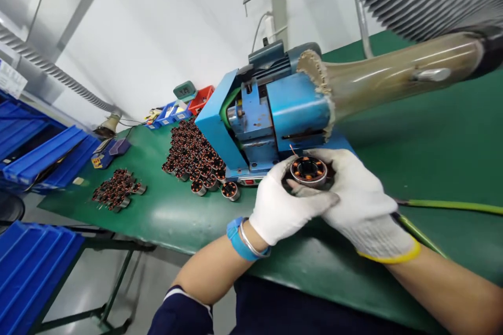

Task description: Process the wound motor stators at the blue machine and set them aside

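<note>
A motor stator (pixel 308 180) with copper windings and a silvery outer ring sits between both my hands, its open end facing up. A thin copper lead sticks up from its left side. My left hand (pixel 283 203), in a white glove, closes round the near left side of the stator. My right hand (pixel 356 191), in a white knit glove with a yellow cuff edge, wraps its far and right side; some of its fingers are hidden. Just behind the hands stands a blue motor-driven machine (pixel 298 104), close to the stator.
Many stators (pixel 194 149) crowd the green table (pixel 176 222) left of the machine, and a smaller pile (pixel 117 189) lies farther left. A wide duct (pixel 393 81) joins the machine. A green hose (pixel 451 204) runs at right. Blue bins (pixel 51 159) stand at left.
</note>
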Available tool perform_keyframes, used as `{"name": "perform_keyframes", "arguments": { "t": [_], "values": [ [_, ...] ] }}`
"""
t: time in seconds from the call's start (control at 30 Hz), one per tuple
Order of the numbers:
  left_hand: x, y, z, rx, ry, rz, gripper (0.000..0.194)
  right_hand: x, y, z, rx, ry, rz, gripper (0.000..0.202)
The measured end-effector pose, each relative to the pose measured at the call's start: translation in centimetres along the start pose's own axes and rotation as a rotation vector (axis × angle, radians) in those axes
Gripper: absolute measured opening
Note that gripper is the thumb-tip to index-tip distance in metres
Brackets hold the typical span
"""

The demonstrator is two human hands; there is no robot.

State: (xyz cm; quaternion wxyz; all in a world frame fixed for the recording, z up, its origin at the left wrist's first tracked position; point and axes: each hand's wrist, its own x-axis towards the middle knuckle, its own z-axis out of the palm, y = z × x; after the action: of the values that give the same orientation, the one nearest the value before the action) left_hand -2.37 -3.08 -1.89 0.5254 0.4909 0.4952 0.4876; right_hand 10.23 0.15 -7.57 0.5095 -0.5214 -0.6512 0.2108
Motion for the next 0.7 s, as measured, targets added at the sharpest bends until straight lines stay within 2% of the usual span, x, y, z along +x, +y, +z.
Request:
{"name": "perform_keyframes", "arguments": {
  "t": [0.1,0.2,0.43,0.7],
  "values": [
    [1.2,0.9,0.3,0.047,-0.029,0.021,0.06,0.8,-0.4,0.0,-0.017,0.073,0.078,0.052],
    [2.2,1.6,0.1,0.099,-0.064,0.056,0.056,1.8,-1.0,0.3,0.021,0.118,0.074,0.047],
    [2.7,3.1,0.5,0.153,0.026,0.046,0.042,3.1,-2.5,0.2,-0.042,0.144,0.04,0.046],
    [3.1,3.1,0.6,0.199,0.025,0.034,0.039,3.5,-2.3,0.4,-0.045,0.155,0.047,0.042]
  ]
}}
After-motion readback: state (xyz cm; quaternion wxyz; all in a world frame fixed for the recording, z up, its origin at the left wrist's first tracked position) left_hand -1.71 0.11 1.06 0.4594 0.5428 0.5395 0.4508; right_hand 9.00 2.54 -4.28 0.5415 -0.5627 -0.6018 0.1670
